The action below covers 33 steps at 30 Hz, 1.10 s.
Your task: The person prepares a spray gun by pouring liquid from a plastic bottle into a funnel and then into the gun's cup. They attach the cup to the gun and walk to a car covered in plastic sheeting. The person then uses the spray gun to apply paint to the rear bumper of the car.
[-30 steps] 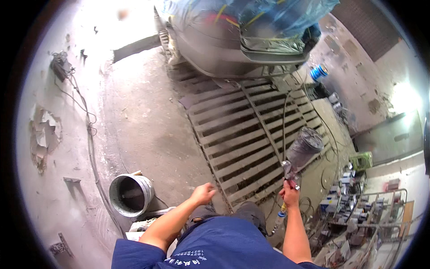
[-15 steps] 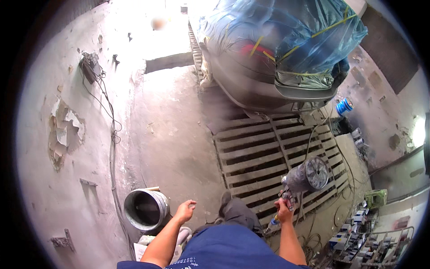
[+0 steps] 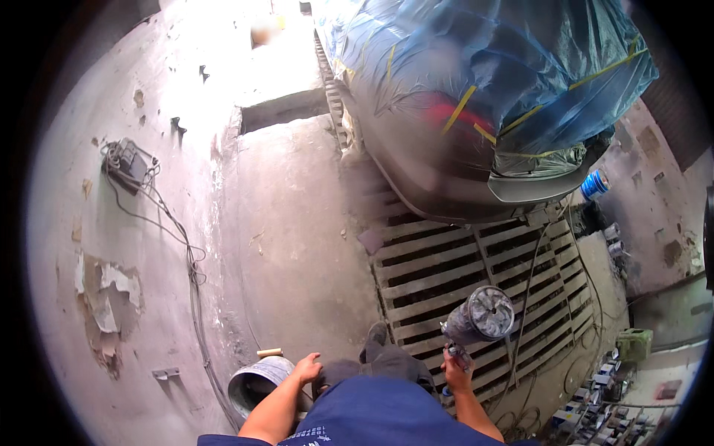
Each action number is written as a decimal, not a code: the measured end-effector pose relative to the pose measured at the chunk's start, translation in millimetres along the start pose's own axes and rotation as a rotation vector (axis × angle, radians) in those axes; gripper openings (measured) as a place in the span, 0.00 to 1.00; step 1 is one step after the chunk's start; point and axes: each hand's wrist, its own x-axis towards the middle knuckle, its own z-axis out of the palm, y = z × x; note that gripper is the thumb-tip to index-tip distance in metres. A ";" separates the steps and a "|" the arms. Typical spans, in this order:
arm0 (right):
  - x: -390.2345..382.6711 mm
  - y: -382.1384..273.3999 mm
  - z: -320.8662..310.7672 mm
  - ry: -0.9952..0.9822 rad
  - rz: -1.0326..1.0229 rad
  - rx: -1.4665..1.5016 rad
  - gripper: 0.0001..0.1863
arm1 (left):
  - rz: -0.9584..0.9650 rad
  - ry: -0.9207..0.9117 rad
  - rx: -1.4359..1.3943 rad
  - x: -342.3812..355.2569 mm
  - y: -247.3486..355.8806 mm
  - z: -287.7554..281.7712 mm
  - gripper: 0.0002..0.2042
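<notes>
My right hand (image 3: 456,372) is wrapped round the handle of a spray gun (image 3: 460,355). A large paint-smeared cup (image 3: 476,318) sits on the gun, tilted forward over the floor grating. My left hand (image 3: 306,368) hangs free, its fingers loosely bent and apart, with nothing in them that I can see. Beside it, a round bucket (image 3: 256,370) stands on the floor, partly covered by my left forearm. Ahead is the end of a car with a dull grey bumper (image 3: 424,186). Blue plastic sheeting (image 3: 558,59) fixed with yellow tape covers its upper part.
A slatted grating (image 3: 435,267) lies between me and the car. Hoses (image 3: 529,275) trail across it on the right. Cables (image 3: 195,297) run down the worn left wall. Several cans and boxes (image 3: 595,405) stand at the lower right, near a blue spool (image 3: 595,184).
The view has shifted, so the car appears larger and lower. The bucket now sits lower, behind my left forearm. My right hand and the spray gun appear slightly lower and further left.
</notes>
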 end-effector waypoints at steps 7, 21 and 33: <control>41.9 -58.9 45.5 0.063 -0.010 -0.026 0.04 | -0.048 -0.173 0.149 85.5 77.0 -106.1 0.40; 2.5 -126.6 259.0 0.554 0.359 -0.512 0.09 | 0.229 -0.691 0.901 333.1 105.6 -297.8 0.34; -1.0 -157.7 472.0 0.662 0.145 -0.961 0.05 | 0.398 -0.941 1.270 362.4 154.4 -412.8 0.32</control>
